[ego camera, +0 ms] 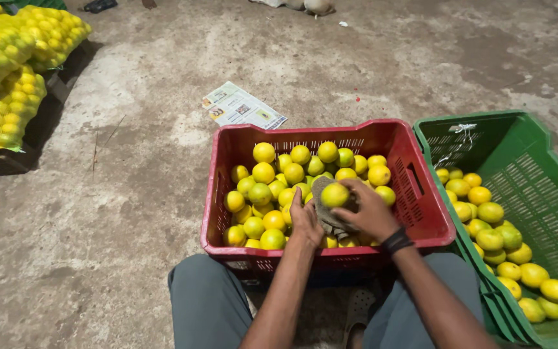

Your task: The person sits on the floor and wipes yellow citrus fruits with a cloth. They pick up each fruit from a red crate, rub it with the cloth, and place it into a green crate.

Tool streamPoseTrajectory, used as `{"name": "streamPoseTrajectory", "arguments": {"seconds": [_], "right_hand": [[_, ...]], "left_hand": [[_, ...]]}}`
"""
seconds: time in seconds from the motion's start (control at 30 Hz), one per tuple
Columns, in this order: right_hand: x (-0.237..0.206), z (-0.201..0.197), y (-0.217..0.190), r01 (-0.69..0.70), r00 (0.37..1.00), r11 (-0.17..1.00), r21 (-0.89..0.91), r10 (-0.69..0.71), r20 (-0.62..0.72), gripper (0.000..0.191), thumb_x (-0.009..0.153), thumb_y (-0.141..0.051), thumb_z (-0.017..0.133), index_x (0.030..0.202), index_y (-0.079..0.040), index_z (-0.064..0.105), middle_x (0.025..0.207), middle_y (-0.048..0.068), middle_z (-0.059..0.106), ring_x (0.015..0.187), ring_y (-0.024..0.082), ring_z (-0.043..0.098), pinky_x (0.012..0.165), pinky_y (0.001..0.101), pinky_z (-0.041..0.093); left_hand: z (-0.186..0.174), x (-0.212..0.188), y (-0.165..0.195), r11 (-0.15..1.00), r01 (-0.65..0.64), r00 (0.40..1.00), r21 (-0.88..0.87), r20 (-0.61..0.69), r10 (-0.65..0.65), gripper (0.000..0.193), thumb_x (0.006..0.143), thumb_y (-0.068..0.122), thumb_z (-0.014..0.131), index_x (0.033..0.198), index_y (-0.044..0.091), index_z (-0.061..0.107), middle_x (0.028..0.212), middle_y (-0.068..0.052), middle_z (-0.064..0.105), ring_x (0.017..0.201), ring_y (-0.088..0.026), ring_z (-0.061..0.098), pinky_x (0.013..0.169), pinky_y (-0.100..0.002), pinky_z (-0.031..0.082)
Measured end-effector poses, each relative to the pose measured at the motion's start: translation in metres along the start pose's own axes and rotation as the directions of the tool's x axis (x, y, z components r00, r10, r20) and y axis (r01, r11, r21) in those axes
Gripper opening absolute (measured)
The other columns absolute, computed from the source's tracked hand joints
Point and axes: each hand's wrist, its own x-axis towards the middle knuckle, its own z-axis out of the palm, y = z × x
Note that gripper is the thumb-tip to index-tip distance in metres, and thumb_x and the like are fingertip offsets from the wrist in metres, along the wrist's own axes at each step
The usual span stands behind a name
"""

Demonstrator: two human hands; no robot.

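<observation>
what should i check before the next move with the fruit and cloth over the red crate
1. Round yellow-green citrus fruit seated on the grey-brown cloth: ok.
2. Right hand gripping fruit and cloth: ok, fingers wrap around them.
3. Left hand steadying the cloth: cannot tell; it sits at the cloth's edge, contact hidden.
4. Red plastic slatted crate directly under the hands, so a dropped fruit lands inside: ok.
5. Green plastic slatted crate has room: ok, fruit covers only part of its bottom.
6. Fruit surface clean: cannot tell, too small to judge.
</observation>
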Motion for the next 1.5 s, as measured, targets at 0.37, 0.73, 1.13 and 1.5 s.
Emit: {"name": "streamPoseTrajectory", "arguments": {"seconds": [0.37, 0.73, 1.13, 1.5], "right_hand": [[-0.003, -0.008, 0.013, -0.415, 0.881, 0.854, 0.313, 0.291, 0.373, 0.054, 0.088, -0.025, 0.078, 0.137, -0.01, 0.066, 0.119, 0.012, 0.076, 0.105, 0.018, 0.07, 0.094, 0.0335, 0.057], [-0.001, 0.009, 0.003, 0.112, 0.991, 0.99, -0.081, -0.106, 0.079, 0.065, 0.075, -0.029, 0.085, 0.132, -0.007, 0.064, 0.128, 0.021, 0.07, 0.121, 0.033, 0.065, 0.104, 0.0404, 0.05], [0.002, 0.018, -0.016, -0.207, 0.931, 0.977, -0.053, 0.181, -0.316, 0.054, 0.078, -0.026, 0.087, 0.126, -0.008, 0.069, 0.126, 0.014, 0.071, 0.114, 0.029, 0.07, 0.1, 0.0362, 0.055], [0.0, -0.014, -0.011, 0.04, 0.969, 0.999, 0.019, -0.044, 0.245, 0.071, 0.07, -0.03, 0.09, 0.135, -0.012, 0.066, 0.128, 0.017, 0.071, 0.117, 0.029, 0.069, 0.102, 0.0386, 0.051]], "left_hand": [[0.01, -0.01, 0.003, 0.999, 0.004, 1.0, 0.051, -0.021, -0.002, 0.094, 0.093, 0.076, 0.028, 0.148, 0.003, 0.048, 0.144, -0.017, 0.06, 0.134, -0.036, 0.054, 0.114, -0.054, 0.037], [0.005, -0.008, 0.0, 0.998, -0.036, 0.999, 0.051, -0.038, 0.038, 0.094, 0.095, 0.075, 0.033, 0.149, 0.0, 0.045, 0.148, -0.016, 0.055, 0.135, -0.034, 0.053, 0.113, -0.052, 0.036], [0.004, -0.004, 0.001, 1.0, -0.01, 1.0, -0.026, 0.018, 0.011, 0.095, 0.094, 0.077, 0.031, 0.146, -0.001, 0.048, 0.144, -0.021, 0.057, 0.131, -0.038, 0.054, 0.115, -0.053, 0.038], [0.0, -0.003, 0.003, 0.999, -0.034, 0.999, -0.017, 0.031, 0.035, 0.098, 0.093, 0.079, 0.028, 0.146, -0.001, 0.048, 0.145, -0.018, 0.058, 0.133, -0.036, 0.055, 0.116, -0.051, 0.039]]}}
